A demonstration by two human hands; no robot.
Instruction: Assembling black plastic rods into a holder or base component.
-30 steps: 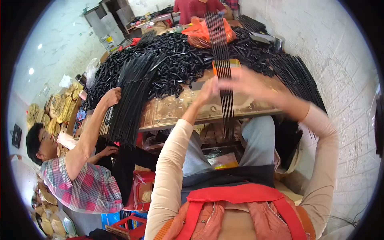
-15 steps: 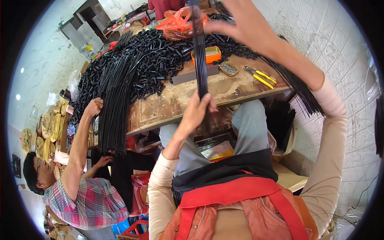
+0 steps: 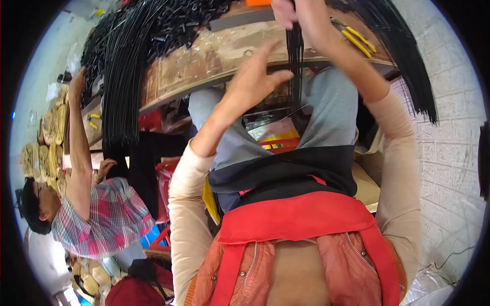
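Note:
A slim bundle of thin black rods (image 3: 295,61) hangs upright over the table's front edge, its lower end between my knees. My right hand (image 3: 311,23) is closed around its upper part, near the top of the view; the very top is cut off or hidden by the hand. Just left of the bundle, my left hand (image 3: 250,81) has its thumb and fingers apart, slightly blurred, and holds nothing. Its thumb reaches close to the rods; whether it touches them I cannot tell.
Yellow-handled pliers (image 3: 357,41) lie right on the wooden table (image 3: 204,64). A grey bar (image 3: 242,19) lies behind. Longer black rods overhang the table at left (image 3: 121,86) and right (image 3: 413,66). Black parts (image 3: 176,23) are heaped beyond. At far left, a co-worker (image 3: 102,214) reaches forward.
My left hand has let go of the rods and opened. My right hand, open beside their top before, now grips them, and the bundle sits lower against the table. The whole view has shifted downward.

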